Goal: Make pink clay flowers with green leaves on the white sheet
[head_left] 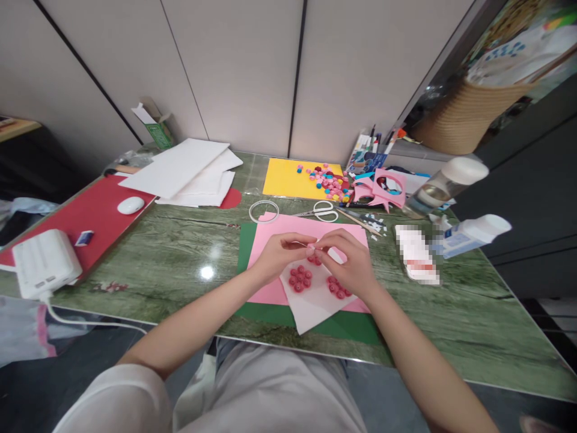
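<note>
My left hand (282, 254) and my right hand (345, 255) meet above a white sheet (300, 316). Both are closed, their fingertips pinching a small pink paper piece (311, 251) that the fingers partly cover. On the white sheet lies a flower-shaped cluster of pink-red paper coils (300, 279). A second such cluster (337, 287) sits partly beneath my right hand, and a third (314, 260) shows just below my fingertips. Under the white sheet are a pink sheet (264, 291) and a green sheet (261, 313).
Beyond the sheets lie a tape roll (264, 211), white-handled scissors (325, 211) and yellow paper (282, 177) with many loose coloured coils (331, 183). At right stand a clear bottle (428, 195) and a white bottle (473, 234). White boards (189, 165) and a power bank (45, 263) are left.
</note>
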The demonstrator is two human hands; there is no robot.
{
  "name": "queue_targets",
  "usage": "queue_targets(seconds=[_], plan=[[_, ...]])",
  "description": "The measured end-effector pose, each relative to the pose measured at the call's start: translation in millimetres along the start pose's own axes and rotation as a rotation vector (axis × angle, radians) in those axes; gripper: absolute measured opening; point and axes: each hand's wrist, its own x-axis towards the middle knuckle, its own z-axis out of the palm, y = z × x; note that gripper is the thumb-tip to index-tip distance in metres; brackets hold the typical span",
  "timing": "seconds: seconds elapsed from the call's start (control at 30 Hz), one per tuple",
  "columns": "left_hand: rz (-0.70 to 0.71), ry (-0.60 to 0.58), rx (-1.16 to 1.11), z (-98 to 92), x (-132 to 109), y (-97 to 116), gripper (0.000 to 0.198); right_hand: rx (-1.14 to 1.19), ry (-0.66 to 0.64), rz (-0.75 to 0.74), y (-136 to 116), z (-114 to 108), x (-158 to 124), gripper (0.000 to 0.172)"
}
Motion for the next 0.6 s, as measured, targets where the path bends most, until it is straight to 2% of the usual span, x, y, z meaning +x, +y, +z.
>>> queue_targets(seconds=[0.17, 0.47, 0.6], plan=[[0.023, -0.026, 0.041, 1.4, -1.4, 2.1, 0.031, -0.004, -0.012, 0.011, -0.5, -1.9, 1.0, 0.009], [0.182, 0.110, 0.360, 1.8, -3.7, 1.0, 0.023, 0.037, -0.042, 0.091, -1.0, -1.0, 2.4, 0.009], [0.204, 0.141, 0.408, 3.4, -5.1, 1.5, 0.020, 0.041, -0.049, 0.096, -1.1, -0.1, 2.3, 0.010]])
